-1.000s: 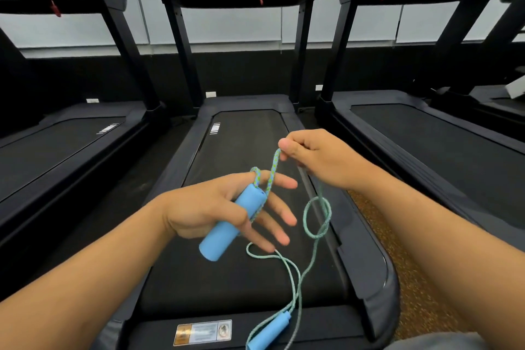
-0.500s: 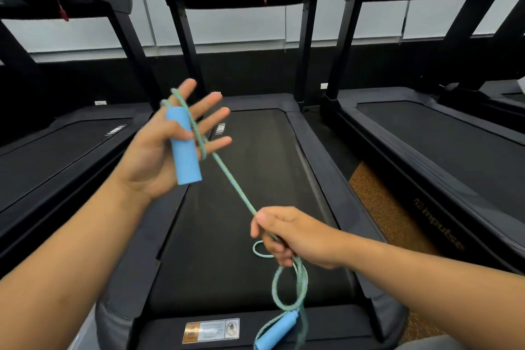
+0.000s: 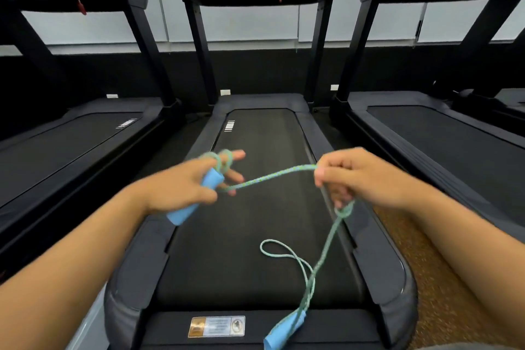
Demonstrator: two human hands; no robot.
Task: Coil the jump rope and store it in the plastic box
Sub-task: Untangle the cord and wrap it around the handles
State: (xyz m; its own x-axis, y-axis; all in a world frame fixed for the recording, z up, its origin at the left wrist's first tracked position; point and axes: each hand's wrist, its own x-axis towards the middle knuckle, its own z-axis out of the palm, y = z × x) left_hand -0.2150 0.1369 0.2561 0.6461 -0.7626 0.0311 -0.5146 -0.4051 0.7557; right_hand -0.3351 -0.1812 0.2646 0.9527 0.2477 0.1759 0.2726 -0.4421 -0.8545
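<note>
Jump rope stretching between both hands above the treadmill belt: left hand gripping one blue handle, loops circling its fingers; right hand pinching the cord; second handle dangling below.

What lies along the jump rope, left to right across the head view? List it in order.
left hand gripping a blue handle → stretched rope → right hand pinching it. The second blue handle hangs below.

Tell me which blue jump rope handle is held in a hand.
The upper handle, gripped by the left hand; the other handle hangs free near the treadmill's rear edge.
</note>
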